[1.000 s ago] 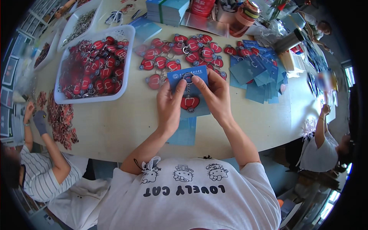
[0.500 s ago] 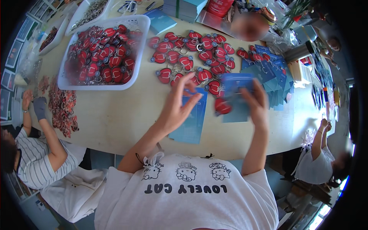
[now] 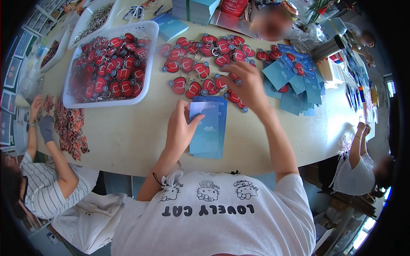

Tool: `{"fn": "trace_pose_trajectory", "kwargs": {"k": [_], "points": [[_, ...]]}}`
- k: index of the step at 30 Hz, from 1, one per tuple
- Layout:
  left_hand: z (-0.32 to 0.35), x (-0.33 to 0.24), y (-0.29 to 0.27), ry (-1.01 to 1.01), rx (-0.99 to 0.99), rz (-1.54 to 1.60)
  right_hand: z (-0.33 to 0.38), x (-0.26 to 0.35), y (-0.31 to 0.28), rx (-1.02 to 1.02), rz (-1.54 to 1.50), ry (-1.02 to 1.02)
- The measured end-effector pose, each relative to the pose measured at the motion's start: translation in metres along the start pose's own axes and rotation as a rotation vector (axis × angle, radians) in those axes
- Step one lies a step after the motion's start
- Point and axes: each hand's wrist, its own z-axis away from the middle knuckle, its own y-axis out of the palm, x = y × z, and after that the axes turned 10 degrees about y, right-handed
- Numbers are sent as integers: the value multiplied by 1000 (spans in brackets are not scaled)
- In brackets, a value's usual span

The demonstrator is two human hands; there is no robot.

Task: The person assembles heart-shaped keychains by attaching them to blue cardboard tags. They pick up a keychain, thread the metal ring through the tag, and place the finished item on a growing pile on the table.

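Observation:
My left hand (image 3: 178, 130) grips a blue backing card (image 3: 207, 138) printed with a small cloud, its thumb lying across the front. Behind that card, more blue cards lie stacked on the table and jut out at the top and right. Over the spread of red keychains (image 3: 186, 65) hovers my right hand (image 3: 250, 87), thumb and fingers apart and slightly blurred. It is nearest the keychains at the lower right of the spread, and whether it touches one is unclear. Each keychain has a red padded body, a small blue round tag and a metal ring.
A white basket (image 3: 147, 81) heaped with red keychains stands at left, beside orange-red keychains (image 3: 70, 132). To the right lies a fanned pile of blue cards (image 3: 290, 87) with keychains on some. A dark cylinder (image 3: 328, 48) stands beyond. Other people sit at both sides.
The card with a red keychain has left my right hand, which moved up-left to the loose keychains. My left hand moved down and took hold of a card. The right-hand pile looks changed.

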Motion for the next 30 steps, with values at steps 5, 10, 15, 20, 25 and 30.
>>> {"fn": "trace_pose_trajectory", "kwargs": {"k": [5, 10, 15, 20, 25, 30], "points": [[2, -8, -8, -21, -137, 667, -17, -5, 49, -2, 33, 7], [-24, -7, -24, 148, -436, 540, -20, 16, 3, 170, -600, 329], [-51, -14, -21, 325, -499, 393, -10, 52, -32, 223, -682, 296], [-47, -46, 2, 272, -337, 701, 2, 71, -17, -27, -527, 214], [-44, -49, 8, 286, -271, 801, 9, 81, -28, -84, -442, 220], [-39, -69, 7, 184, -293, 935, 11, 81, -22, -215, -837, 287]]}}
